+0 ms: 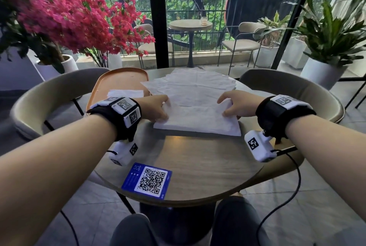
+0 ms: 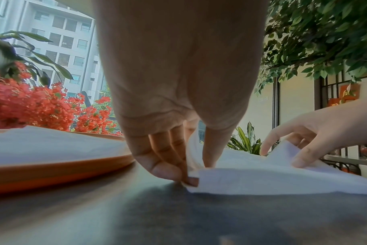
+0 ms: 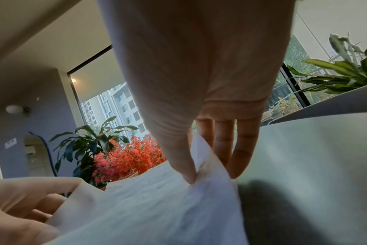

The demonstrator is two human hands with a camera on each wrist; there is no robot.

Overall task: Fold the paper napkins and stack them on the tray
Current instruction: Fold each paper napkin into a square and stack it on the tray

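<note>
A white paper napkin [image 1: 198,120] lies folded over on the round table, its near edge toward me. My left hand [image 1: 158,110] pinches its left edge between thumb and fingers [image 2: 191,167]. My right hand [image 1: 233,107] pinches the lifted right edge, thumb on top [image 3: 189,179]. Behind them a loose pile of unfolded napkins [image 1: 194,83] spreads across the far side of the table. An orange tray [image 1: 120,79] sits at the far left with one folded napkin [image 1: 125,93] on it.
A blue QR-code card [image 1: 147,181] lies near the table's front edge [image 1: 178,200]. Beige chairs [image 1: 49,97] flank the table left and right. Potted pink flowers [image 1: 69,17] and green plants [image 1: 326,37] stand behind, before a glass wall.
</note>
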